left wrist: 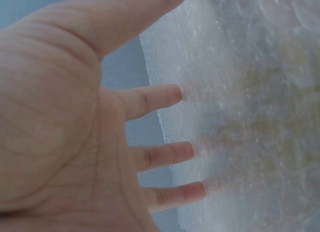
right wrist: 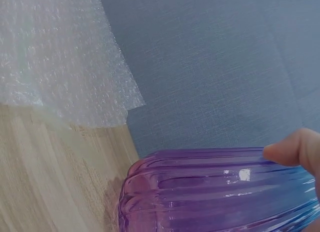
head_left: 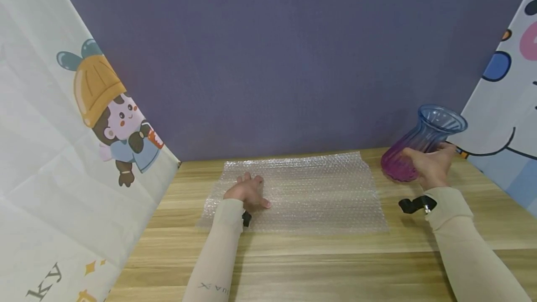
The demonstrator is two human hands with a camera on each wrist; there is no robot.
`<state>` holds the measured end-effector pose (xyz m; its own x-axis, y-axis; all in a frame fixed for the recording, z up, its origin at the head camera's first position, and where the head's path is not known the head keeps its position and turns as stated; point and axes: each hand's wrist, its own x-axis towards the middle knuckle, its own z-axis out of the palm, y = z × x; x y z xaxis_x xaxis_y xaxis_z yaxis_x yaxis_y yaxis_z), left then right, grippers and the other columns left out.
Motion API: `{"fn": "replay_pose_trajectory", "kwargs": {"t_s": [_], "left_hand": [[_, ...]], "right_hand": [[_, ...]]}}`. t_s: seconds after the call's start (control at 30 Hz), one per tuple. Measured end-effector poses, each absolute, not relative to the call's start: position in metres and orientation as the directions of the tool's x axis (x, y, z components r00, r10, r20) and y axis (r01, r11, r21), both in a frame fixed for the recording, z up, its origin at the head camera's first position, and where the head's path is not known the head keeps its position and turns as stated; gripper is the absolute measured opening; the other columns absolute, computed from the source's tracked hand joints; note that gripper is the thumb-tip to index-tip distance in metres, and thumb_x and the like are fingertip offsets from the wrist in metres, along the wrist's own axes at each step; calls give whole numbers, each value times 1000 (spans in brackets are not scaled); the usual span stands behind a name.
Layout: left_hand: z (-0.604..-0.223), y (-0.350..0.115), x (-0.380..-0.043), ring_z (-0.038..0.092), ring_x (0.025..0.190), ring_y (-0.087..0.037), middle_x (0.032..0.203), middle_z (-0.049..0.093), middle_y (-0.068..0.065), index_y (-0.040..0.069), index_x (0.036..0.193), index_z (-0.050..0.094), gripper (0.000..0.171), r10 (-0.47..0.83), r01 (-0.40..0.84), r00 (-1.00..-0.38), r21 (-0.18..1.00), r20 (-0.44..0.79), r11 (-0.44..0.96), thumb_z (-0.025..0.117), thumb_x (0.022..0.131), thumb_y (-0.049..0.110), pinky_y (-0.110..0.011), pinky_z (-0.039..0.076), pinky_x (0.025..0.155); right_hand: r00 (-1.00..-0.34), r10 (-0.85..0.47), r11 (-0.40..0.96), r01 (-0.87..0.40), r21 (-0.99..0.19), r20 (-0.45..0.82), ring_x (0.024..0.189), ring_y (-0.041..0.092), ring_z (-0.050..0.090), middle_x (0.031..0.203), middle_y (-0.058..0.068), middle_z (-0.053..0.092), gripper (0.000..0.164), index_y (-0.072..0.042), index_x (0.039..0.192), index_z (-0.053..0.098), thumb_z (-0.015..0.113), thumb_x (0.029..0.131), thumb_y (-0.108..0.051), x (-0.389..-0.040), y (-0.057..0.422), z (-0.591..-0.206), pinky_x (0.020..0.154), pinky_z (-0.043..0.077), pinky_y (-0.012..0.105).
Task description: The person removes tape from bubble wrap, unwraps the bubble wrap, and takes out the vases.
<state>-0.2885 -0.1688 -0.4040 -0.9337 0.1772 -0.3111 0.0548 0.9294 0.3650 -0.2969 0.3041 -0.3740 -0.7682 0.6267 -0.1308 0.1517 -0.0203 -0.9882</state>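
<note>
A ribbed glass vase [head_left: 404, 155], pink at the base and blue at the flared rim, leans to the right at the table's right side. My right hand [head_left: 434, 164] grips it around the body, the thumb on the near side; the other fingers are mostly hidden behind the glass. In the right wrist view the vase [right wrist: 210, 192] lies across the lower part, its base toward the wood. A sheet of bubble wrap [head_left: 319, 195] is spread flat on the table. Over its left part is my left hand [head_left: 247, 192], fingers extended, fingertips touching the wrap [left wrist: 250, 112].
The wooden table [head_left: 319, 269] meets an upright blue-grey panel [head_left: 285, 59] at the back. A white printed cloth [head_left: 50, 153] hangs along the left, and another printed cloth [head_left: 516, 120] stands close behind the vase on the right.
</note>
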Motion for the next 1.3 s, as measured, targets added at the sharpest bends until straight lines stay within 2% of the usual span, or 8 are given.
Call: {"fn": "replay_pose_trajectory", "kwargs": {"t_s": [0.37,0.63,0.73,0.93,0.97,1.13,1.2,1.3], "left_hand": [[-405,-169,-289,5,155,-54,171,3,-26,18,160,32,99,180,62,-934,356,-309,933,85,81,46,-82,25,111],[-404,-169,-289,4,155,-54,171,2,-26,18,160,32,99,177,56,-934,363,-311,930,84,81,46,-84,26,109],[-404,-169,-287,4,156,-53,171,1,-25,19,161,32,99,175,52,-934,365,-313,929,84,82,46,-84,26,108],[-404,-170,-287,3,156,-52,171,0,-24,20,161,31,99,175,50,-933,367,-315,929,84,81,46,-83,26,109],[-404,-169,-287,3,156,-52,171,1,-24,19,161,31,99,175,50,-933,368,-314,928,85,81,45,-83,27,109],[-404,-169,-287,4,156,-53,171,1,-25,19,161,32,99,176,52,-934,367,-312,929,85,81,45,-83,27,109],[-404,-169,-287,4,156,-53,171,1,-25,19,161,32,99,178,55,-933,364,-312,930,85,81,46,-83,27,109],[-403,-170,-287,4,156,-53,171,1,-25,19,161,32,99,180,57,-932,364,-314,930,85,81,46,-82,26,110]], "right_hand": [[-787,616,124,139,-982,-34,140,16,35,155,-3,29,102,-20,156,16,85,81,-12,-298,301,-382,118,40,30],[-805,593,233,157,-960,12,145,24,32,157,10,28,103,-14,156,17,86,81,-23,-298,300,-385,120,37,34],[-806,592,244,160,-957,16,143,23,34,152,6,32,104,-14,156,17,87,81,-24,-298,300,-386,120,38,35],[-804,593,268,153,-951,38,136,22,40,129,-12,39,103,-13,156,20,88,80,-24,-299,298,-390,116,40,34],[-803,594,277,148,-949,48,135,22,41,126,-13,39,102,-12,156,21,88,79,-24,-300,297,-390,115,41,34],[-806,588,304,140,-942,70,136,23,42,133,-7,41,101,-13,156,23,88,79,-27,-302,297,-394,115,42,35],[-810,582,307,140,-941,69,136,23,42,131,-9,41,101,-13,156,23,88,80,-28,-303,298,-394,114,42,35],[-813,578,311,138,-940,72,133,22,43,120,-17,38,101,-14,156,24,88,79,-29,-304,299,-395,111,43,34]]}}
